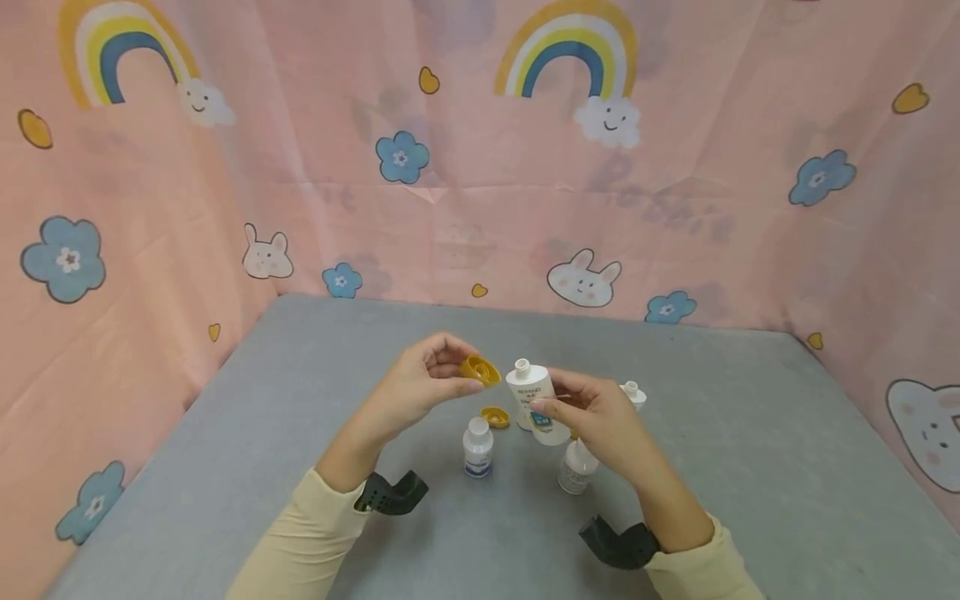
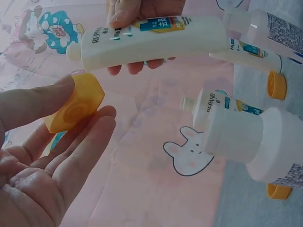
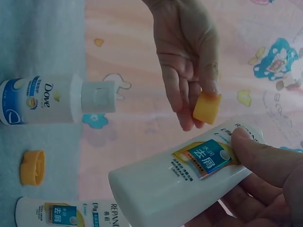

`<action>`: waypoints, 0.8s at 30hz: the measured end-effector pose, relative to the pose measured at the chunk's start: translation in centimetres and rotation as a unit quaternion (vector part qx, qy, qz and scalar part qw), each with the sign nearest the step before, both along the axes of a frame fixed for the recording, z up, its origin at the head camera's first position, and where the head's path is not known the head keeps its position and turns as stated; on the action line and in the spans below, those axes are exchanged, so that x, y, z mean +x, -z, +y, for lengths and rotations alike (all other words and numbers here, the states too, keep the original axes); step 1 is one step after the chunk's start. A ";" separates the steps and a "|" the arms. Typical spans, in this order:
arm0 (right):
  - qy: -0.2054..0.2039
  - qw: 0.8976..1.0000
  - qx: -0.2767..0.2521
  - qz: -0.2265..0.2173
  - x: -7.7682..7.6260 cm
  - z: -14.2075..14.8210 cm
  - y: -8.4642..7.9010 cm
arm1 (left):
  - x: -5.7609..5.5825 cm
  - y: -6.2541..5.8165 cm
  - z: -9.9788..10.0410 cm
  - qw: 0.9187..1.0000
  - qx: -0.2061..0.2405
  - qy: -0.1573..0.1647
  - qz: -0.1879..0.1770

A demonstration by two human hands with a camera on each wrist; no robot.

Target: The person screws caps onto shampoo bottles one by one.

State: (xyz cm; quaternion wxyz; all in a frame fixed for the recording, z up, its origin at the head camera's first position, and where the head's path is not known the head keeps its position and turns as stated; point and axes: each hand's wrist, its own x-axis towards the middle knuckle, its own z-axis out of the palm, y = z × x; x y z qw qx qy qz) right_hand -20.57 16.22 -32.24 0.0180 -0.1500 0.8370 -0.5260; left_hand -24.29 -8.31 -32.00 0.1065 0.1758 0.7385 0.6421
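Note:
My left hand (image 1: 420,375) pinches a yellow-orange bottle cap (image 1: 482,372) between thumb and fingers, its hollow side turned toward the other hand. In my right hand (image 1: 600,412) is a white shampoo bottle (image 1: 531,385), gripped round its body and raised off the table. Its neck is bare, and its front label (image 3: 206,158) shows a teal patch. The cap and the bottle's neck are a short way apart in the head view. From the left wrist, the cap (image 2: 78,104) appears just beside the neck of the held bottle (image 2: 156,42).
A Dove bottle (image 1: 478,450) with a white cap stands in front of the left hand. Behind it lies another yellow-orange cap (image 1: 496,417). A small bottle (image 1: 577,468) stands below the right hand, and an uncapped white bottle (image 1: 633,393) stands beyond it. All are on the grey table (image 1: 300,467).

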 end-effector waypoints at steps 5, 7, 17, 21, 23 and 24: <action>-0.009 1.000 0.005 0.002 0.0 0.0 -0.1 | 0.4 -0.3 0.0 1.000 -0.009 0.014 0.026; -0.012 1.000 0.009 -0.001 0.0 -0.1 -0.1 | 0.5 -0.4 -0.1 0.999 -0.015 0.014 0.040; -0.026 0.999 0.037 0.005 0.4 -0.4 -0.3 | 1.1 -0.8 0.1 0.997 -0.026 0.020 0.064; -0.031 0.998 0.045 -0.003 0.4 -0.5 -0.3 | 1.3 -0.9 0.2 0.995 -0.057 0.016 0.079; -0.033 0.998 0.048 -0.008 0.4 -0.6 -0.3 | 1.5 -0.9 0.3 0.994 -0.069 0.015 0.082; -0.034 0.998 0.048 -0.010 0.5 -0.6 -0.3 | 1.5 -0.9 0.3 0.994 -0.073 0.015 0.083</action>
